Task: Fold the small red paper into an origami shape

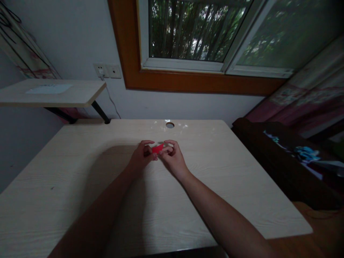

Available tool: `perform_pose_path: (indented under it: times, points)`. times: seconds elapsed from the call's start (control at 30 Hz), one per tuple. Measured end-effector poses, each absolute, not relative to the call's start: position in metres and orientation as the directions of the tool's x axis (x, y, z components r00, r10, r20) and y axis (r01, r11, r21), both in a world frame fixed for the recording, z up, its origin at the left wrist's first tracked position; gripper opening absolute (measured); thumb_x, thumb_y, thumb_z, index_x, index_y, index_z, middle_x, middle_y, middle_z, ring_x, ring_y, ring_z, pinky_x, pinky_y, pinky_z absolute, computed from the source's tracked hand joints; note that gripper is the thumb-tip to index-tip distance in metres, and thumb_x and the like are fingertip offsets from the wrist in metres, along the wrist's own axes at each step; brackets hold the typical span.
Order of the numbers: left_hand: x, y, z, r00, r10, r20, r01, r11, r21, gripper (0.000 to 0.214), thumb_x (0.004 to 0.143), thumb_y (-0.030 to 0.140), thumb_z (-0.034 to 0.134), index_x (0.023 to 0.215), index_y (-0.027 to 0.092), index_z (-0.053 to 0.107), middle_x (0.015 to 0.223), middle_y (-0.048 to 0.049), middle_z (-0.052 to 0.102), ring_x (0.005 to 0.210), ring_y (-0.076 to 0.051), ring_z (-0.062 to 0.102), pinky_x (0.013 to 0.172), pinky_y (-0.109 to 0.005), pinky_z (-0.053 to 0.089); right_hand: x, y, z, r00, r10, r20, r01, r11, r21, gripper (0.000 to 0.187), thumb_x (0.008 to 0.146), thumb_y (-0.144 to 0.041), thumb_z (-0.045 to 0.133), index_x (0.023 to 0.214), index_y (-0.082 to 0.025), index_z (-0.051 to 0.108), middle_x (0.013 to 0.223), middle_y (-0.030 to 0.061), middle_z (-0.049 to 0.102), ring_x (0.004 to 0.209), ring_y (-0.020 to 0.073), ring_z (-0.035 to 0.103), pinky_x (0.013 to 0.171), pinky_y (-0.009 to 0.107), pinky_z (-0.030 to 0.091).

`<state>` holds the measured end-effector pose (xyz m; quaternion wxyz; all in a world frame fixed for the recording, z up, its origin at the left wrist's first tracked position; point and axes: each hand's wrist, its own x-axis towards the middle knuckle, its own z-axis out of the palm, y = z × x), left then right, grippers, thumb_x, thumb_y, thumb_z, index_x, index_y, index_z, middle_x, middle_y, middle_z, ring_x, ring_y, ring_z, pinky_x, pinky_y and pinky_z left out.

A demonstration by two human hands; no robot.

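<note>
Between my two hands is a small piece of red folded paper (pixel 158 148), held a little above the pale wood-grain desk (pixel 107 208). My left hand (pixel 141 154) pinches its left end with thumb and bent fingers. At the right end my right hand (pixel 173 156) has thumb and fingers closed on the same piece. The index fingers of both hands arch above it. Fingers cover the ends of the paper, so its full shape is hidden.
A raised shelf (pixel 88 94) on black legs stands at the back left, with a sheet (pixel 49 89) on it. A round cable hole (pixel 170 125) is near the desk's back edge. Wall sockets (pixel 106 71) and a window (pixel 188 36) are behind. Dark furniture (pixel 282 157) stands right.
</note>
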<state>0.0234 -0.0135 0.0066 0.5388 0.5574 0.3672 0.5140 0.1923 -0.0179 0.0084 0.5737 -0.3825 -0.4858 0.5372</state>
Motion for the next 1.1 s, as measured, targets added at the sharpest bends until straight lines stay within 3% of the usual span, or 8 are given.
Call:
perform_pose_path:
  times: [1.1]
  points:
    - [0.0217, -0.0157, 0.0124, 0.229, 0.948, 0.221, -0.202, -0.175, 0.963, 0.043, 0.082, 0.028, 0.074, 0.118, 0.021, 0.050, 0.077, 0.0029, 0.064, 0.069, -0.014, 0.069, 0.070, -0.028, 0.058, 0.1937, -0.0151, 0.0065, 0.022, 0.989, 0.146, -0.250, 0.147, -0.957, 0.044, 0.072, -0.023, 0.075, 0.109, -0.025, 0.051, 0.071, -0.0061, 0.070, 0.067, 0.0155, 0.066, 0.070, 0.029, 0.050]
